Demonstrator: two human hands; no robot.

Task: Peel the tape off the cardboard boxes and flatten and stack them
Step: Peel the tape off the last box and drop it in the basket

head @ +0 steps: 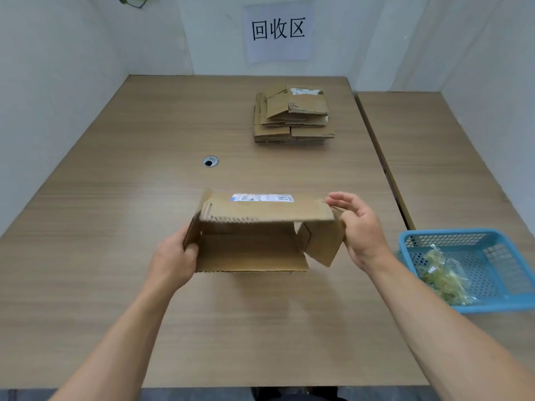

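A brown cardboard box (254, 241) with its flaps open lies on its side in the middle of the wooden table (115, 198), open end toward me; a white shipping label shows on its top far edge. My left hand (173, 261) grips the box's left wall, thumb curled inside. My right hand (359, 227) is at the right side, fingers loosely extended, touching the top right corner beside the loose right flap. A stack of flattened boxes (292, 117) lies at the far side of the table.
A blue plastic basket (498, 296) holding crumpled peeled tape sits at the right on an adjoining table. A round cable hole (210, 161) is in the tabletop behind the box. White partition walls enclose the desk, with a paper sign (278, 30) at the back.
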